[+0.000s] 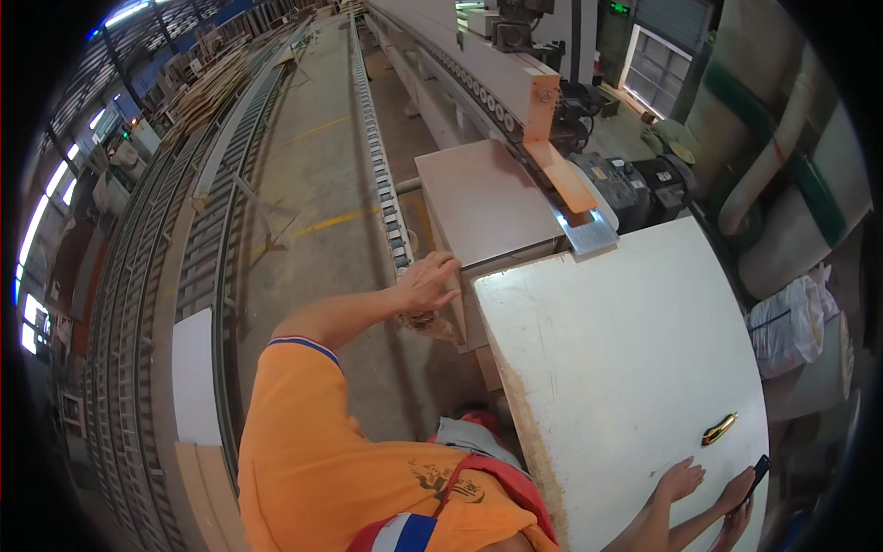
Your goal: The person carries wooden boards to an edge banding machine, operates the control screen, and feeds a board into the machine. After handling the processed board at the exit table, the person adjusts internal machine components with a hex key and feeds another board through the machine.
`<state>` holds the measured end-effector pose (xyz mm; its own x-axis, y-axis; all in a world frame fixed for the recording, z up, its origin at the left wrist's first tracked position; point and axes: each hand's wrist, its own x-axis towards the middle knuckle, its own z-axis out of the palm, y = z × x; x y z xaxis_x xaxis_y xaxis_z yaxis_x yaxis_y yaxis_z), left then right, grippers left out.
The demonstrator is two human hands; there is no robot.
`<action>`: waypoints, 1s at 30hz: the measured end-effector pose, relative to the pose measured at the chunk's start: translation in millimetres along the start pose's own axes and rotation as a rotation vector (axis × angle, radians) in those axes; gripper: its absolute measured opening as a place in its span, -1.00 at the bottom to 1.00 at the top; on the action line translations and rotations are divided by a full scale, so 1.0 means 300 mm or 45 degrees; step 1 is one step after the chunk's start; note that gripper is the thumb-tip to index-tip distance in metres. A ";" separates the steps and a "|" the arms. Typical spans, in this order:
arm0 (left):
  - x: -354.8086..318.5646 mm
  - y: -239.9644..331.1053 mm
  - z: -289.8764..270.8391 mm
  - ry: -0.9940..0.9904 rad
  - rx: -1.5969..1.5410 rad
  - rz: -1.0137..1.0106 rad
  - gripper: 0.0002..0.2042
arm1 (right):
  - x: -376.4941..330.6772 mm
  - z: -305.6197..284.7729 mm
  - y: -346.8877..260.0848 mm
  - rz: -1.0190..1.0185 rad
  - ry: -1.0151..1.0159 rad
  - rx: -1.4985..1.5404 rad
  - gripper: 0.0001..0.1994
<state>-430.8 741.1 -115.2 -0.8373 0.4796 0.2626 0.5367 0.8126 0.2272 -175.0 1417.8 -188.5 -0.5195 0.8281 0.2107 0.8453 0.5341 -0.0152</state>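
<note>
A pale plastic sack (786,327) sits at the right, contents hidden. The left hand (428,282), fingers parted and empty, is at the left edge of the brown panel stack (492,202), beyond the white board (616,350). Probably the right hand (681,479) is over the board, near a yellow-and-black tool (719,430); its finger spread I cannot tell. Roller conveyors (200,262) line the left.

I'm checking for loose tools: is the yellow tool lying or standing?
Lying: the yellow tool shows its full length along the white board.
</note>
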 end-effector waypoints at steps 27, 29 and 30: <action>-0.006 0.010 -0.018 0.047 -0.003 0.035 -0.52 | -0.021 -0.032 -0.026 -0.014 0.032 0.033 -0.46; -0.002 0.024 -0.018 0.049 -0.015 0.019 -0.52 | -0.022 -0.042 -0.023 -0.013 0.006 0.018 -0.46; 0.000 0.026 -0.022 0.037 -0.004 0.006 -0.52 | -0.022 -0.026 -0.015 -0.025 0.038 0.032 -0.47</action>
<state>-425.9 745.2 -107.4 -0.8312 0.4739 0.2907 0.5413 0.8092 0.2285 -174.3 1408.6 -182.3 -0.5320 0.8120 0.2402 0.8311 0.5550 -0.0351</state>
